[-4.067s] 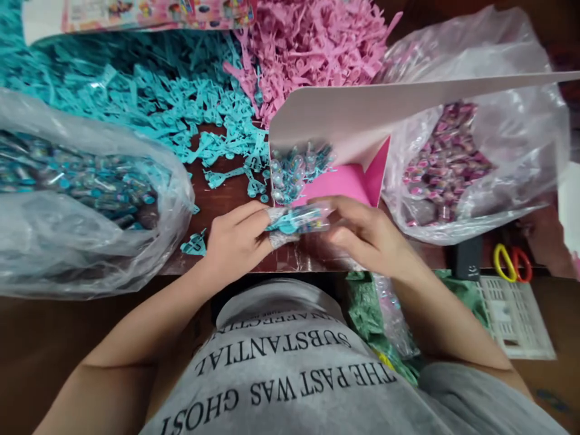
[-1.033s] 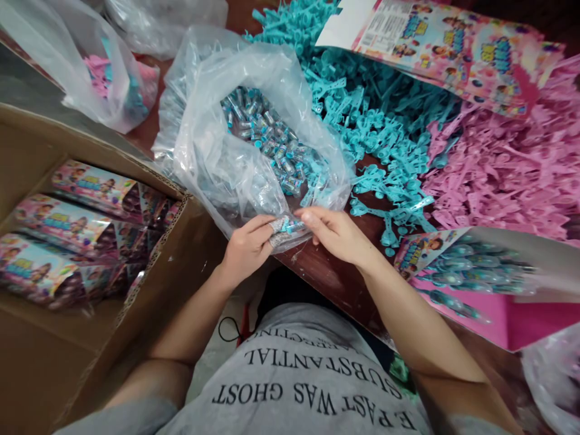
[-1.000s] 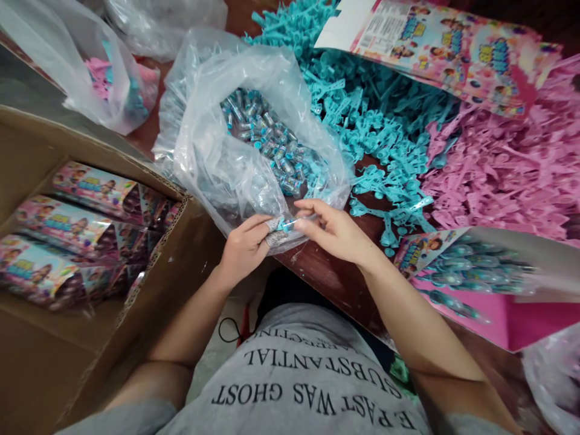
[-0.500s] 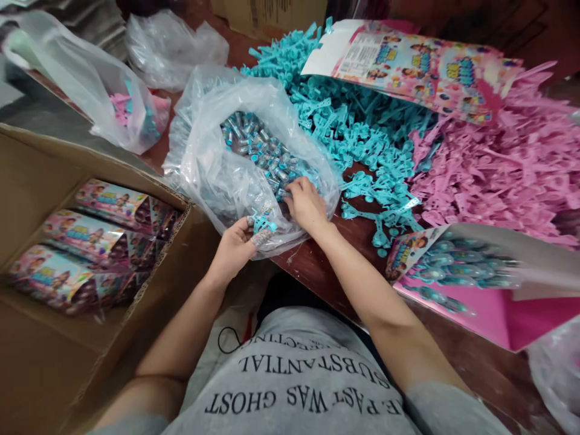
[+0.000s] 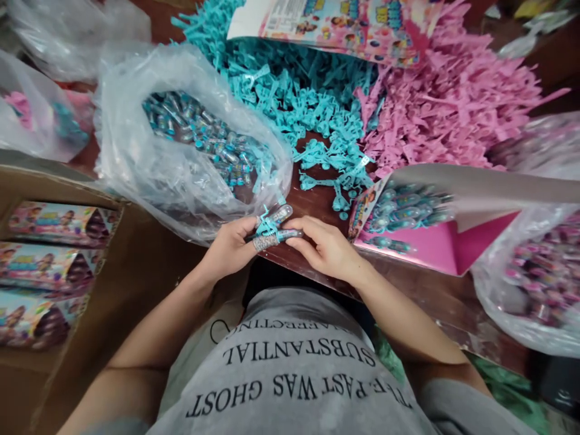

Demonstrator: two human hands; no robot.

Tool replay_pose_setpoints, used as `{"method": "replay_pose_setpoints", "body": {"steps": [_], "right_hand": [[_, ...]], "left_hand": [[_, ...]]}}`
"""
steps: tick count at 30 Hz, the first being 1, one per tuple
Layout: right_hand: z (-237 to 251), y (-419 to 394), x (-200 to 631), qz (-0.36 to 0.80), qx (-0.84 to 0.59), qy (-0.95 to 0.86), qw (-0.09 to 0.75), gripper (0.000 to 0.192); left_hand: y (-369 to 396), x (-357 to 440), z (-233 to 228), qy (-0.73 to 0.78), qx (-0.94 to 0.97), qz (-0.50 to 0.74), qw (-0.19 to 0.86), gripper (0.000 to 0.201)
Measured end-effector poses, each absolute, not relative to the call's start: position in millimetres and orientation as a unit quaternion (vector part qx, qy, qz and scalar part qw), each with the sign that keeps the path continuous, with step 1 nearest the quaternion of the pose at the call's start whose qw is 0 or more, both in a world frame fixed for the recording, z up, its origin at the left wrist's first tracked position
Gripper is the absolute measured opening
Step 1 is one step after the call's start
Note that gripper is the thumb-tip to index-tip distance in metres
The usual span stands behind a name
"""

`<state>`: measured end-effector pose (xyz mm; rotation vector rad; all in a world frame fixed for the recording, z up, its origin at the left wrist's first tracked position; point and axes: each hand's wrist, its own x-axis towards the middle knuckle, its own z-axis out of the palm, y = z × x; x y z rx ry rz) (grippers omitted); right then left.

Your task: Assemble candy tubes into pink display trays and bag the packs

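My left hand (image 5: 231, 246) and my right hand (image 5: 327, 248) meet at the table's near edge, both gripping small clear tubes with teal caps (image 5: 276, 225). A taped fingertip shows on the left hand. Just behind them lies a clear plastic bag (image 5: 149, 169) holding many more teal-capped tubes (image 5: 212, 145). To the right an open pink display box (image 5: 435, 244) holds several finished teal tubes (image 5: 403, 205).
Loose teal plastic clips (image 5: 299, 103) and pink clips (image 5: 444, 103) are heaped at the back, under a printed flat carton (image 5: 344, 24). A cardboard box (image 5: 136, 272) at left holds packed display boxes (image 5: 54, 223). A bag of pink tubes (image 5: 539, 272) sits far right.
My right hand came out of the bag of teal tubes and joined the left hand at the table edge with tubes between them. The view swung right.
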<state>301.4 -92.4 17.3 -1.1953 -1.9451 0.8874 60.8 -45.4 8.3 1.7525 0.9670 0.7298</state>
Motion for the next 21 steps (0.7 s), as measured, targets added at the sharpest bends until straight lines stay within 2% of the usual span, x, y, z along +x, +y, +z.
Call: {"method": "replay_pose_setpoints", "body": {"steps": [4, 8, 11, 15, 18, 19, 21], "right_hand": [[22.4, -115.9, 319.0, 0.427, -0.506, -0.673, 0.33, 0.051], [25.8, -148.0, 338.4, 0.363, -0.544, -0.661, 0.367, 0.051], [30.4, -171.7, 358.7, 0.302, -0.567, -0.672, 0.368, 0.039], [42.1, -202.1, 400.6, 0.23, -0.574, -0.693, 0.372, 0.056], [50.5, -219.7, 433.1, 0.137, -0.551, -0.726, 0.388, 0.08], [52.8, -223.8, 442.1, 0.123, -0.533, -0.749, 0.373, 0.076], [58.0, -230.1, 457.8, 0.128, -0.488, -0.795, 0.337, 0.053]], "left_hand": [[-55.0, 79.3, 17.9, 0.317, 0.819, 0.301, 0.371, 0.015], [-59.6, 102.2, 26.3, 0.304, 0.834, 0.283, 0.364, 0.014], [-63.4, 125.3, 33.8, 0.287, 0.832, 0.258, 0.398, 0.016], [-72.9, 165.8, 51.4, 0.24, 0.794, 0.17, 0.532, 0.013], [-81.5, 199.9, 62.2, 0.21, 0.747, 0.058, 0.628, 0.015], [-84.3, 210.6, 64.0, 0.192, 0.742, 0.03, 0.642, 0.018], [-88.5, 227.8, 65.2, 0.149, 0.765, 0.004, 0.626, 0.023]]}}
